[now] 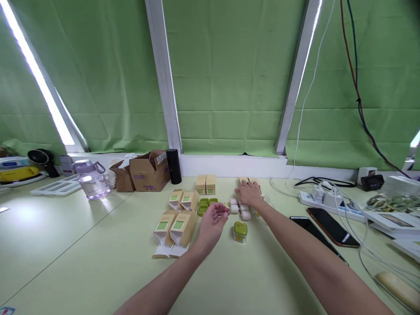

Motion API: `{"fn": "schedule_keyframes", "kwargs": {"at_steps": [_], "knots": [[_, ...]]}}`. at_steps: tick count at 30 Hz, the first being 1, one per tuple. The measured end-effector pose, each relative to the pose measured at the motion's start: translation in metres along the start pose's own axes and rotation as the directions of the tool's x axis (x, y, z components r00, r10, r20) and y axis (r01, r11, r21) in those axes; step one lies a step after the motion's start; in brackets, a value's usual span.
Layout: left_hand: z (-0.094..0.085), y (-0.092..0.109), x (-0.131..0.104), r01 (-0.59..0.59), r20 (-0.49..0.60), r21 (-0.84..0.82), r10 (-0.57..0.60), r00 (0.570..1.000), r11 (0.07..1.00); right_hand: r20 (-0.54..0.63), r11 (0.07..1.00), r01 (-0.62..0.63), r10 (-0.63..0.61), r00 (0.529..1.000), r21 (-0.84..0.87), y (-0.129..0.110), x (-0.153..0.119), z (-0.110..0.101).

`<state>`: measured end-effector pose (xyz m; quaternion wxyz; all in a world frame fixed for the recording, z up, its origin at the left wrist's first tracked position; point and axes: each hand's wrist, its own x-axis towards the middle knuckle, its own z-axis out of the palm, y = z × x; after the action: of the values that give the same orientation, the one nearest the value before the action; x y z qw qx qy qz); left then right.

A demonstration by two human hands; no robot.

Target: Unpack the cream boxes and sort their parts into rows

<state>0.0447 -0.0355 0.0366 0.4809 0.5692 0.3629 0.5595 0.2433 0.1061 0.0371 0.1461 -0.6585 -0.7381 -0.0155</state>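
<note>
My left hand [214,222] is held above the table, fingers curled in toward the thumb; whether something small is pinched there I cannot make out. Just behind it sit small green lids or cups [203,210]. Farther back, my right hand [248,193] reaches with fingers spread over small tan boxes [243,179], partly covering them. Several pale pink-white small pieces [245,215] lie below that hand. Between my forearms stands a small clear jar with a green lid [240,232]. Left of my left hand are open tan cartons with green labels [183,227].
Two upright tan cartons [205,184] stand at the back. A cardboard box [149,170], black cylinder [173,166] and clear jug [91,179] are at back left. Right: phones [333,226], a power strip [334,204], loose white cables and a computer mouse [398,289].
</note>
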Motion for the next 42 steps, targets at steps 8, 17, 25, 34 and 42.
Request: {"fn": "schedule_keyframes", "kwargs": {"at_steps": [8, 17, 25, 34, 42], "knots": [[0.001, -0.001, -0.011, -0.152, 0.238, 0.431, 0.051, 0.97, 0.89, -0.285, 0.93, 0.022, 0.091, 0.954, 0.368, -0.008, -0.03, -0.022], [0.011, -0.003, -0.02, -0.231, 0.353, 0.611, 0.0, 0.935, 0.757, -0.311, 0.568, 0.084, 0.317, 0.896, 0.819, -0.021, -0.105, -0.009], [0.008, -0.019, -0.015, -0.181, 0.287, 0.598, 0.002, 0.958, 0.781, -0.123, 0.217, 0.039, 0.387, 0.914, 0.975, -0.023, -0.138, 0.011], [0.003, -0.006, -0.007, -0.132, 0.064, 0.453, 0.115, 0.991, 0.882, 0.005, -0.097, -0.001, 0.036, 0.999, 0.995, -0.041, -0.156, -0.002], [0.001, 0.0, -0.009, -0.187, 0.026, 0.37, 0.191, 0.981, 0.91, 0.147, -0.508, -0.192, -0.129, 0.981, 0.84, -0.043, -0.159, 0.002]]}}
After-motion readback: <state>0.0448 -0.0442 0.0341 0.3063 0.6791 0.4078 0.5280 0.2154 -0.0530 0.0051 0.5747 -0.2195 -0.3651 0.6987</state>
